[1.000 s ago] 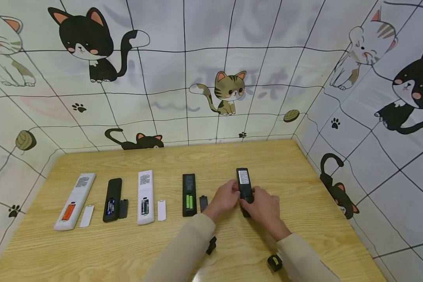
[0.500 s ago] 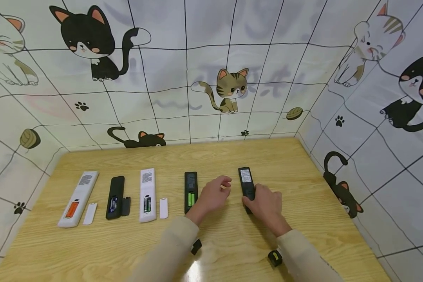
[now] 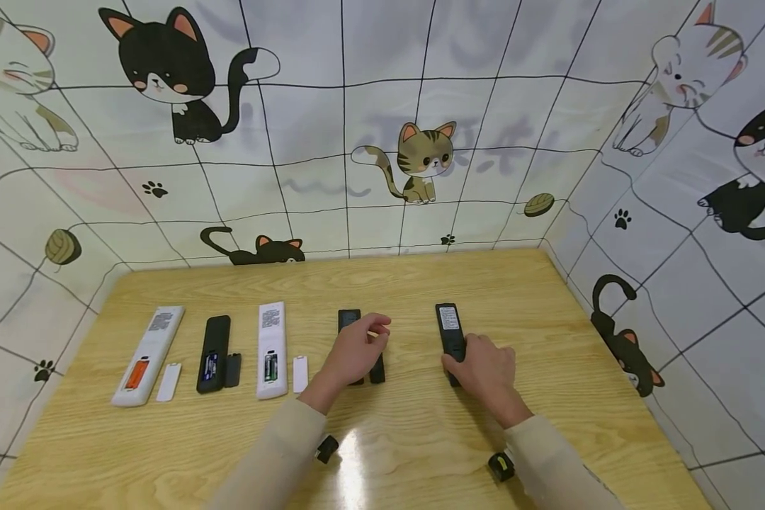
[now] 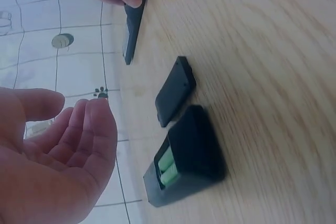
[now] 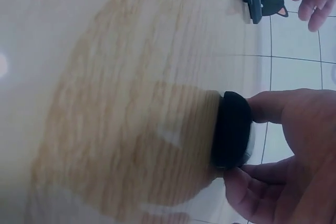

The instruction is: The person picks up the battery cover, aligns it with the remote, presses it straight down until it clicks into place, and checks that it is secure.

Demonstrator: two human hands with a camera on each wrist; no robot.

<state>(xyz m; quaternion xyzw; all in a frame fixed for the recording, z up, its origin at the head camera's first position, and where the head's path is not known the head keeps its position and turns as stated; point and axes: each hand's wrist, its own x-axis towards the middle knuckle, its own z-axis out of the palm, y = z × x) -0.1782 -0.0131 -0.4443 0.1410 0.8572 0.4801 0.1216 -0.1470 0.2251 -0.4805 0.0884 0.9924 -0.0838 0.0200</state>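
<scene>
The right hand [image 3: 484,372] pinches the labelled black remote [image 3: 451,336] by its sides between thumb and fingers, at the right of the row on the table [image 3: 408,439]. That hand covers part of the remote's near half, and the right wrist view shows little beyond its dark end. The left hand [image 3: 355,350], fingers loosely bent and holding nothing, hovers over a second black remote [image 3: 348,319], hiding most of it from the head view. The left wrist view reveals its green batteries [image 4: 167,167], with a black cover [image 4: 176,90] just beside. Both sleeves [image 3: 274,450] run off the bottom edge. The white sticker [image 3: 449,317] carries what seem to be lines of print, too small to read; so are the printed blocks [image 3: 270,317] on two white remotes [image 3: 271,340].
</scene>
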